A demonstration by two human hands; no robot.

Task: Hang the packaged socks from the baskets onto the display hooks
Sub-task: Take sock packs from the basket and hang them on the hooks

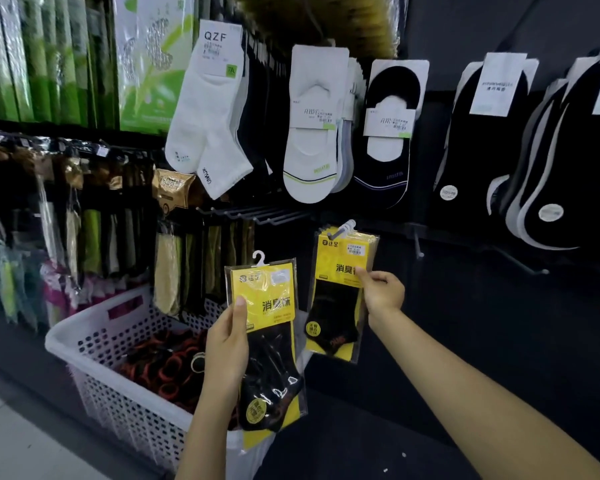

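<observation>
the left hand (pixel 227 341) is raised over the right end of the white basket (pixel 118 393), with the forearm coming up from below. it grips a sock pack (pixel 274 358) by the left edge: the thumb lies flat on the yellow card and the other fingers are behind the pack. the pack stands nearly upright and its white hanger (pixel 260 258) at the top is free of any hook.

the right hand (pixel 381 292), further right of the basket and a little higher, pinches the right edge of the front hung pack (pixel 336 306). its forearm stretches in from the lower right. this pack hangs with others behind it on one display hook (pixel 340 231), up and to the right of the basket. its lower left corner is close to the held pack; i cannot tell if they touch.

above the basket a row of bare hooks (pixel 257 214) sticks out. further right from the basket, past the hung pack, the dark panel (pixel 482 323) is open, with one more bare hook (pixel 418 245). in the basket lie dark and red goods, too blurred to name.
</observation>
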